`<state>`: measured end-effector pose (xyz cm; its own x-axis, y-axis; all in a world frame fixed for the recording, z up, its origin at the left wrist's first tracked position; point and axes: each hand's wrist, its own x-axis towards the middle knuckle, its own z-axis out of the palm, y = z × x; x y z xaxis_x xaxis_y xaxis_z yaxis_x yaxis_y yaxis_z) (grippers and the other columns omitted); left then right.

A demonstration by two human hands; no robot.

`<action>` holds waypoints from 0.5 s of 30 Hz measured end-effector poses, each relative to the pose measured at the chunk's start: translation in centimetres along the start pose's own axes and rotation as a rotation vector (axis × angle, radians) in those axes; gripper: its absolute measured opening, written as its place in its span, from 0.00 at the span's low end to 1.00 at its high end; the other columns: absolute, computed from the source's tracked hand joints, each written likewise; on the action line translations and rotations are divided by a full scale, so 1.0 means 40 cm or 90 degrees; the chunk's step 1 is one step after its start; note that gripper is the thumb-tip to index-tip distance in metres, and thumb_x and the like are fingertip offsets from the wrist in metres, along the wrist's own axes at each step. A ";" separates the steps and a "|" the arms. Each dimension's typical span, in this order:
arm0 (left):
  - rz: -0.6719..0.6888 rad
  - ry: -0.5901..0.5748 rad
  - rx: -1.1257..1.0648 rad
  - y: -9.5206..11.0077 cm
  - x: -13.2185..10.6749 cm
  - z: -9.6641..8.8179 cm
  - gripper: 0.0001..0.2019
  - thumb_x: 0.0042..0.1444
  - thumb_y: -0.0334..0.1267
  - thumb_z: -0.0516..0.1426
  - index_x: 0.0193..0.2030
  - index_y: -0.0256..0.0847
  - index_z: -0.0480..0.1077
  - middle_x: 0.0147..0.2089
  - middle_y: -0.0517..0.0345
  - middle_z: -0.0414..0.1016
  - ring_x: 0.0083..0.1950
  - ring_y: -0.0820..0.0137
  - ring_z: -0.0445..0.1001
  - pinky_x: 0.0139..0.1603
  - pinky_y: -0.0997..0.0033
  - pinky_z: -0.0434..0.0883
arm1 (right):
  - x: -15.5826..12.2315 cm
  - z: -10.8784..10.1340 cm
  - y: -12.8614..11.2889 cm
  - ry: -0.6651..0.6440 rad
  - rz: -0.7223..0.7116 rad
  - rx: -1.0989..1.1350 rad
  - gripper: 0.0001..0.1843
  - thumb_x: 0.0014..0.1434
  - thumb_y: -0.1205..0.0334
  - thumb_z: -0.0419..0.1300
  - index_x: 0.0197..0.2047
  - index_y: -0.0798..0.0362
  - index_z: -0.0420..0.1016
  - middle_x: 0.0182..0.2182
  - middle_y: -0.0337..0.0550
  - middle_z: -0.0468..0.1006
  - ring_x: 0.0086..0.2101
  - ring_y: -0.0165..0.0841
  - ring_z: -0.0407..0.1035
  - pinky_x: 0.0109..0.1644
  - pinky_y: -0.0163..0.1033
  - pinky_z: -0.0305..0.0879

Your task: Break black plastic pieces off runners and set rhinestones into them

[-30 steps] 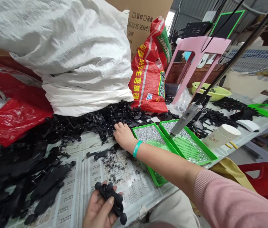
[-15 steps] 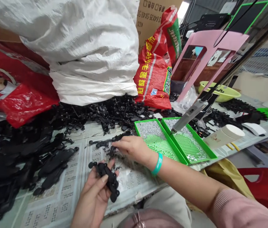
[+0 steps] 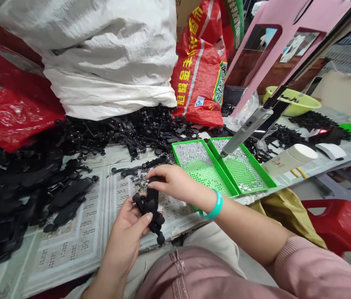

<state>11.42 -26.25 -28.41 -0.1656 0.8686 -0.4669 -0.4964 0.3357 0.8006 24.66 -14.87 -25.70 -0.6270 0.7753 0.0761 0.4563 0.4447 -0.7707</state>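
My left hand point(image 3: 127, 226) is closed around a black plastic part with round knobs point(image 3: 149, 211), its thumb pressed on top. Just above it, my right hand point(image 3: 174, 183), with a teal wristband, pinches a smooth black piece point(image 3: 153, 194). That piece meets the knobbed part at its upper end; whether they are joined I cannot tell. Behind the hands, more slim black parts point(image 3: 133, 169) lie on the table sheet. To the right stand two green trays point(image 3: 236, 192) with small silvery pieces, and a grey electric screwdriver point(image 3: 244, 131) hangs with its tip over them.
Black parts are heaped at the left point(image 3: 35, 178) and along the back point(image 3: 138, 128), under a white sack point(image 3: 116, 62) and beside a red bag point(image 3: 198, 70). Past the trays, a white cup point(image 3: 290, 160) lies on its side. A red stool point(image 3: 340, 228) stands at the right.
My right hand has come from the loose parts on the table to the left hand, and now holds a black piece against the knobbed part. The view has tilted downward.
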 end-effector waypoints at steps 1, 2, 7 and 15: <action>0.012 0.019 -0.010 -0.001 0.002 -0.001 0.25 0.40 0.33 0.66 0.45 0.42 0.63 0.41 0.57 0.76 0.36 0.65 0.78 0.32 0.70 0.73 | -0.004 -0.002 0.003 0.002 0.054 0.071 0.06 0.53 0.66 0.61 0.37 0.54 0.76 0.31 0.39 0.77 0.31 0.28 0.70 0.39 0.36 0.67; 0.031 0.046 -0.025 -0.001 0.006 -0.004 0.24 0.40 0.33 0.66 0.44 0.42 0.63 0.43 0.56 0.75 0.36 0.65 0.78 0.31 0.70 0.73 | -0.013 -0.003 0.006 0.020 0.118 0.154 0.04 0.53 0.66 0.61 0.35 0.54 0.74 0.28 0.37 0.76 0.27 0.26 0.69 0.35 0.35 0.66; 0.121 0.197 -0.089 -0.007 0.029 -0.005 0.23 0.43 0.32 0.64 0.46 0.47 0.62 0.48 0.55 0.74 0.42 0.65 0.76 0.33 0.67 0.74 | -0.090 0.033 -0.004 0.127 0.308 0.526 0.08 0.51 0.62 0.62 0.35 0.54 0.69 0.23 0.34 0.72 0.23 0.26 0.68 0.29 0.33 0.64; 0.152 0.197 -0.154 -0.038 0.023 0.040 0.26 0.42 0.30 0.64 0.48 0.49 0.64 0.48 0.57 0.74 0.44 0.67 0.75 0.43 0.64 0.74 | -0.103 0.133 -0.021 0.192 0.318 0.569 0.07 0.46 0.67 0.64 0.29 0.55 0.69 0.22 0.32 0.70 0.24 0.23 0.62 0.29 0.32 0.57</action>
<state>13.40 -25.40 -29.45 -0.5280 0.7492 -0.3998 -0.5921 0.0127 0.8058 23.52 -20.83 -28.76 -0.2587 0.9124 -0.3172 -0.0869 -0.3490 -0.9331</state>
